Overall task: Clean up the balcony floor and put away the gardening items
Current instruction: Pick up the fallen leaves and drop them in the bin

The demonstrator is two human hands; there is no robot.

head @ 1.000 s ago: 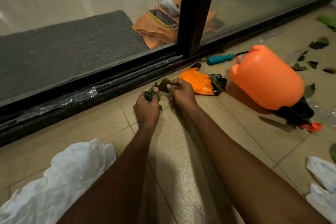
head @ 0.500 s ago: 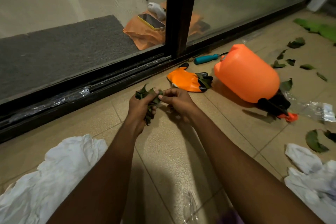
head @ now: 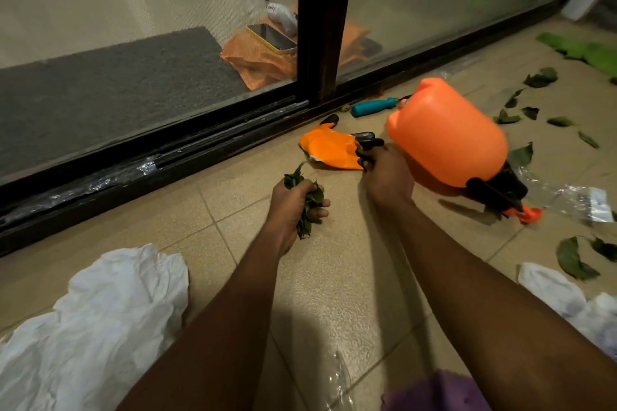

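Here the left hand [head: 293, 200] is fisted round one bunch of green leaves [head: 310, 202], just above the tiled floor [head: 233, 203] near its middle. The right hand [head: 387, 173] curls its fingers onto the dark fingertips of one orange glove [head: 329, 150], which lies near the floor's far edge by the door track [head: 200, 143]. Just beside that hand, one orange sprayer jug [head: 447, 133] lies on its side, with one teal-handled tool [head: 374, 107] behind it. Roughly ten loose leaves [head: 572, 259] scatter toward the right edge. One white cloth [head: 100, 327] fills the near left corner, a second white cloth [head: 554, 290] lies at the right edge, and one clear wrapper [head: 574, 198] is near the jug's nozzle.
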